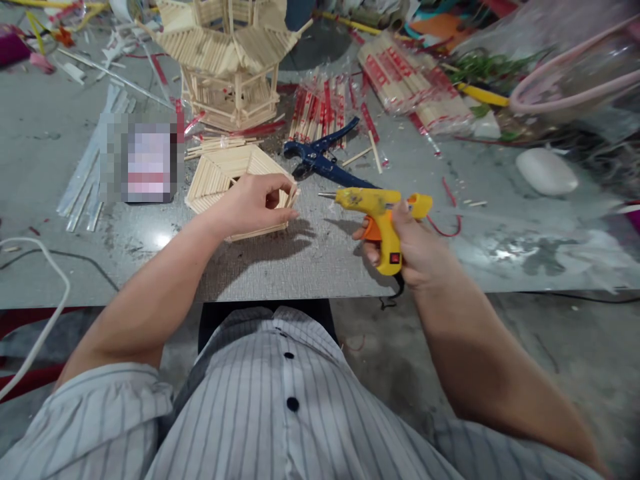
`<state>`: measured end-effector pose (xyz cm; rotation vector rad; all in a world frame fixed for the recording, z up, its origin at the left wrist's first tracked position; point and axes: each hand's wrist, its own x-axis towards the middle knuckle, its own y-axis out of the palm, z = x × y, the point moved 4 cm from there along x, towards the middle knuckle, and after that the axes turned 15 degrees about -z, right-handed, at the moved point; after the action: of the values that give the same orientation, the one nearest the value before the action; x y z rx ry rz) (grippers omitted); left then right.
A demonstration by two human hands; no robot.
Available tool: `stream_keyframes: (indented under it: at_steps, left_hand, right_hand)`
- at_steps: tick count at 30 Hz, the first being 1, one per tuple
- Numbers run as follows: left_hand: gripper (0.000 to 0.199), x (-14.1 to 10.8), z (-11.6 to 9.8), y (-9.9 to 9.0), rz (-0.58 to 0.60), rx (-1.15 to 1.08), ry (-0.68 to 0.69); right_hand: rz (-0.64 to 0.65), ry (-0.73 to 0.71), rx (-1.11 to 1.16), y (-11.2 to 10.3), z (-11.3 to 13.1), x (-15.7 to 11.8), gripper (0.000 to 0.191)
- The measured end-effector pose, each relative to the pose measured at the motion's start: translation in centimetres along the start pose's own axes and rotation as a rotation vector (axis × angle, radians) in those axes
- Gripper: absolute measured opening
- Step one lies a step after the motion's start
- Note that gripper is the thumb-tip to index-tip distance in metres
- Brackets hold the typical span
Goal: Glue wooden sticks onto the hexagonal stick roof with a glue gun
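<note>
Flanking bare tabletop, hands touch panel edge and grip glue gun.

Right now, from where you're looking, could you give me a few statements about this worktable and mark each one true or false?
1. The right hand has its grip around a yellow glue gun. True.
2. The glue gun's nozzle touches the wooden stick panel. False: there is a gap between the nozzle and the wooden stick panel.
3. The left hand is on the pliers. False: the left hand is at the panel's right edge, and the blue pliers lie beyond it.
4. A wooden stick pavilion stands behind the panel. True.
5. The white rounded object lies at the table's left. False: the white rounded object is on the right.
</note>
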<state>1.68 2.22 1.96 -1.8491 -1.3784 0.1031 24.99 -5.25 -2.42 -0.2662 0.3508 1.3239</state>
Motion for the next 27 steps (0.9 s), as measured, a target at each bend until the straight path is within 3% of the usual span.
stream_keyframes:
  at_steps: [5,14,20,27]
  left_hand:
    - [0.015,0.0,-0.4,0.2,-0.032,-0.006,0.008]
    - [0.007,-0.4,-0.6,0.5,-0.047,0.016,0.097]
    - [0.025,-0.4,-0.6,0.5,-0.029,-0.076,0.084]
    - [0.022,0.1,-0.6,-0.4,-0.062,-0.163,0.048]
  right_hand:
    - [0.006,0.030,-0.004,-0.4,-0.1,0.1,0.050]
    - [-0.030,-0.076,-0.077,0.9,0.2,-0.8,0.053]
    - [-0.076,-0.172,-0.101,0.7,0.3,-2.7,0.053]
    - [-0.093,-0.298,-0.173,1.0,-0.2,-4.7,0.049]
